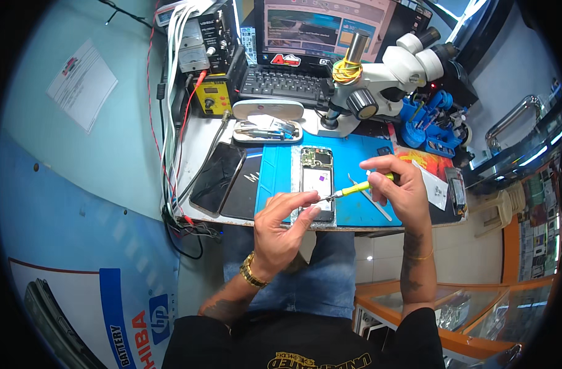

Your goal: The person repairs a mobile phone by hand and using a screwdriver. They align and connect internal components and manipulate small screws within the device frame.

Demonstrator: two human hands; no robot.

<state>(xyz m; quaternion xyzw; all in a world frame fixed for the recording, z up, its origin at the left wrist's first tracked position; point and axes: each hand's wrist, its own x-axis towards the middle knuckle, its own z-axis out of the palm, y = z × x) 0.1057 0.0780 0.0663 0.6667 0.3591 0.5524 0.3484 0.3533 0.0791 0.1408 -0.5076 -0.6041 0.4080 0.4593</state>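
Note:
My right hand (pixel 404 187) holds a yellow-green screwdriver (pixel 354 188) between thumb and fingers, its shaft slanting down to the left. At its tip, the thumb and index finger of my left hand (pixel 284 227) come together. Whatever small thing they pinch is too small to make out. Beneath both hands lies an opened phone (pixel 316 175) with its circuit board bared at the top end and a pale panel below. It rests on a blue work mat (pixel 278 163). Metal tweezers (pixel 379 206) lie on the mat by my right hand.
A dark phone (pixel 218 178) lies at the left. Behind the mat are an open case of tools (pixel 267 130), a microscope (pixel 379 80) and a keyboard (pixel 284 83). A yellow-fronted station (pixel 214 98) with cables stands at the left, a blue tool holder (pixel 425 126) at the right.

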